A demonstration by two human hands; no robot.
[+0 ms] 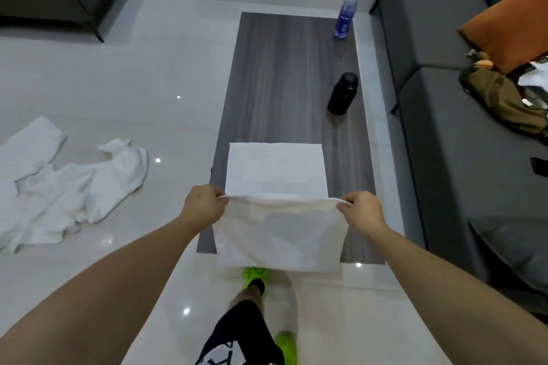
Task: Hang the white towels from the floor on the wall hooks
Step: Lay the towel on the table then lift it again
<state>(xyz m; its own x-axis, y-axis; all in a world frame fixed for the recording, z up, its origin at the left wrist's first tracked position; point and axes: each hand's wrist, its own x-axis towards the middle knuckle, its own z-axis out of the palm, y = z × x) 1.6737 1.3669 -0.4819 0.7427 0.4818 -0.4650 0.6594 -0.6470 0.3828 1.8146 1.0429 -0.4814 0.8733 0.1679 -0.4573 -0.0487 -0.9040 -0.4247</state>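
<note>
Left hand (204, 204) and right hand (360, 210) each pinch a top corner of one towel (280, 234) over the bench's (290, 74) near edge. More towels (68, 187) lie on the floor; none hung, hooks unseen.

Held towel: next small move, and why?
Probably turn away from the coffee table toward the hooks, none in view. Left hand and right hand already pinch the held towel's top corners, spread flat; more towels remain on the floor.

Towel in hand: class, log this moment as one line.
left hand pinches held towel | right hand pinches it | folded towel on table
</note>
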